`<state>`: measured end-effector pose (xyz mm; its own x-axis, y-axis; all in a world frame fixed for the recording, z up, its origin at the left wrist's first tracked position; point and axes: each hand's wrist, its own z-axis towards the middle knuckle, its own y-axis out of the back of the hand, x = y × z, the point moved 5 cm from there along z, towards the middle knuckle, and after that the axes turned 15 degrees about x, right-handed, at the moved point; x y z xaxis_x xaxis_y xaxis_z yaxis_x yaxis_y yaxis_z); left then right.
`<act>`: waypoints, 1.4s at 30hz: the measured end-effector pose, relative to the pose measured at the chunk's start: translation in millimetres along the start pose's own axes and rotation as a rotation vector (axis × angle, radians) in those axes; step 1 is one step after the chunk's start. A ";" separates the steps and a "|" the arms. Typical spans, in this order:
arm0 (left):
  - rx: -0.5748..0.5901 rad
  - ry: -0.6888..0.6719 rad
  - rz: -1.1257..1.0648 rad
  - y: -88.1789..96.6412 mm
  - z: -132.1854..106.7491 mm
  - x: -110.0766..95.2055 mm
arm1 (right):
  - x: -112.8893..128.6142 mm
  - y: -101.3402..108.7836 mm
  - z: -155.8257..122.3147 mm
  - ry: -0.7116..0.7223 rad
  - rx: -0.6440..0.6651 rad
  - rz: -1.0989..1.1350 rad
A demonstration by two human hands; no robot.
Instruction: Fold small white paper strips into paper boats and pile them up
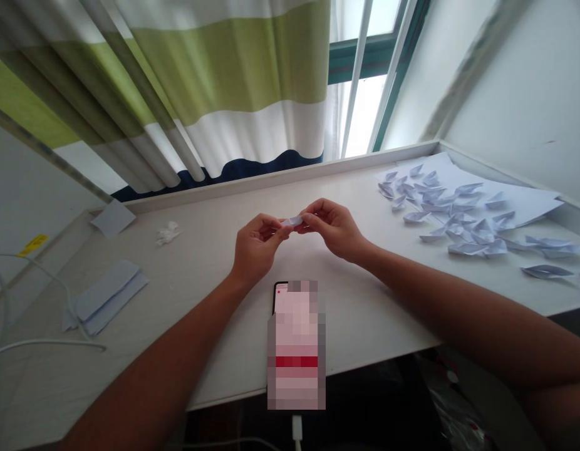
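Note:
Above the middle of the white desk, both my hands pinch a small folded piece of white paper. My left hand grips its left end with thumb and fingertips closed. My right hand pinches the right end, fingers curled. The paper is held a little above the desk top. Directly below my hands lies a phone at the desk's front edge.
Several small folded paper boats lie scattered at the right on flat white sheets. A stack of paper strips and white cables are at the left. A crumpled scrap and a square sheet lie near the striped curtain.

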<state>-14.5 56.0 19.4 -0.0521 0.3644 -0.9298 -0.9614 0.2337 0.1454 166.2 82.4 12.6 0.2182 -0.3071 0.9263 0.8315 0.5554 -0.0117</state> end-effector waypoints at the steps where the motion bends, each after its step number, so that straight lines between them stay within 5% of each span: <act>1: -0.011 0.000 0.008 1.3 0.1 0.0 | -0.3 -0.6 -0.3 -0.005 0.011 0.007; 12: 0.020 0.038 -0.052 -0.5 -0.3 -4.1 | 4.4 -7.6 -4.2 -0.044 0.131 -0.130; 21: 0.165 0.060 0.042 -4.0 1.7 0.1 | 8.2 0.6 0.1 -0.069 0.114 -0.121; 31: 0.099 0.052 0.268 -4.2 -2.7 -0.4 | -13.7 -3.8 1.5 -0.151 0.121 0.118; 42: 0.322 0.298 -0.211 -4.6 3.2 20.8 | -9.7 -3.9 -1.5 -0.174 0.272 0.077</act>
<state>-10.3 65.4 0.5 0.0152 0.0162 -0.9998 -0.8292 0.5589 -0.0035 161.7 82.1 3.1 0.1647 -0.1326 0.9774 0.6441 0.7649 -0.0048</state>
